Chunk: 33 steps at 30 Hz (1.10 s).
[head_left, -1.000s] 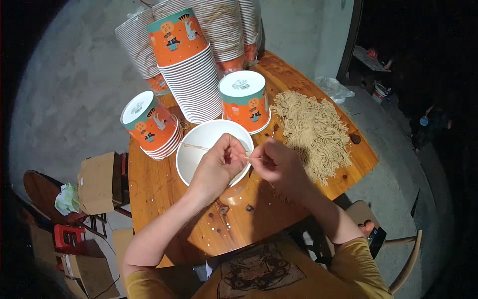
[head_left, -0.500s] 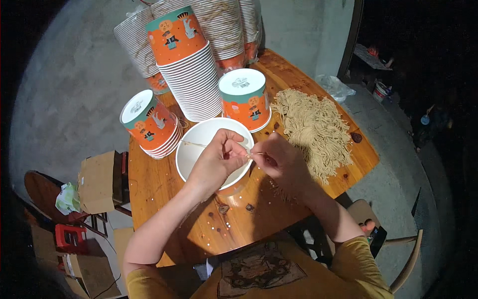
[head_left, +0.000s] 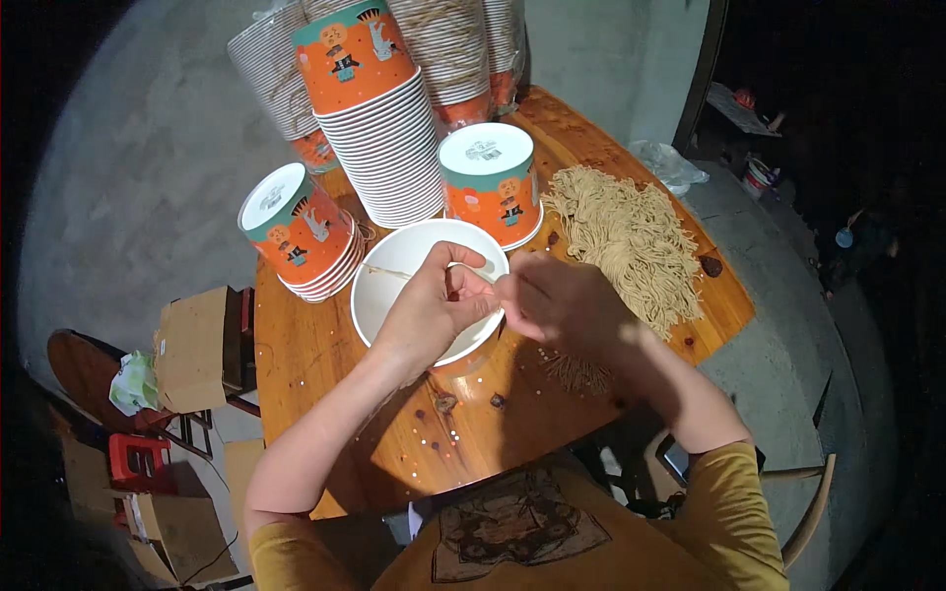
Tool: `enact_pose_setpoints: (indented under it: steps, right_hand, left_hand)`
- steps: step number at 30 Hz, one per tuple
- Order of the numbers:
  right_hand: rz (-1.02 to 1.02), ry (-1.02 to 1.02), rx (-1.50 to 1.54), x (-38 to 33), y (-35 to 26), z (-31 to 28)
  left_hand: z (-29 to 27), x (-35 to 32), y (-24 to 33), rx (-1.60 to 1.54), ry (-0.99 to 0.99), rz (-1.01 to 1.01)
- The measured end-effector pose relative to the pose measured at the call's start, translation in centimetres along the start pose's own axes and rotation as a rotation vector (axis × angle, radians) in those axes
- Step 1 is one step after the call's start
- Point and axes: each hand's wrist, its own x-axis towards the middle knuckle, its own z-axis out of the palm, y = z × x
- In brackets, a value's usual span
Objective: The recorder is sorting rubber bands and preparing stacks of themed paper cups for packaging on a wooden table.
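Hands are held together over a white bowl [head_left: 394, 286] that stands near the middle of a wooden table [head_left: 325, 355]. The left hand [head_left: 434, 305] is curled above the bowl's right half, and its fingers are pinched on a thin noodle strand [head_left: 389, 272] that runs out to the left across the bowl's inside. The right hand [head_left: 562, 300] is placed just beside the left one, over the bowl's right rim, with its fingertips closed on the same strand where the two hands meet; how firmly it is gripped cannot be told. A heap of pale noodles [head_left: 621, 236] is spread along the table's right edge, close to the right wrist, and a small tuft of loose strands [head_left: 576, 372] is seen below the right hand near the front edge. An upturned orange paper cup [head_left: 490, 182] is set just behind the bowl, touching or nearly touching its far rim. A short stack of tilted orange cups [head_left: 296, 231] is found at the table's left edge, just beside the bowl. A tall stack of cups [head_left: 379, 118] is raised at the back of the table, with further stacks behind it. A cardboard box [head_left: 192, 345] is set on a stool off the table's left edge. Dark crumbs and specks are scattered over the wood towards the front edge.
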Motion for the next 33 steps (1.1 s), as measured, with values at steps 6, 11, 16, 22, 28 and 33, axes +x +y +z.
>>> enact_pose_setpoints:
  steps: [6,11,16,22,28,33]
  right_hand:
    - [0.738,-0.431,0.728,0.9,1.0,-1.0]
    - [0.942,-0.370,1.263,0.2,1.2,-1.0]
    - [0.773,-0.209,0.977,-0.5,-0.1,-0.5]
    - [0.498,-0.107,0.599,-1.0,-0.2,0.5]
    - [0.407,-0.002,0.472,-1.0,-0.2,0.5]
    - [0.324,0.025,0.381,-1.5,-1.0,0.4]
  left_hand:
    - [0.3,-0.4,0.4,0.032,-0.008,0.011]
    - [0.2,-0.2,0.6,0.048,0.008,-0.003]
    - [0.1,-0.1,0.4,-0.024,0.007,-0.005]
    - [-0.2,0.2,0.0,-0.025,-0.012,0.019]
    - [0.1,0.1,0.5,-0.055,-0.003,-0.022]
    - [-0.3,0.1,-0.1,-0.274,-0.061,-0.124]
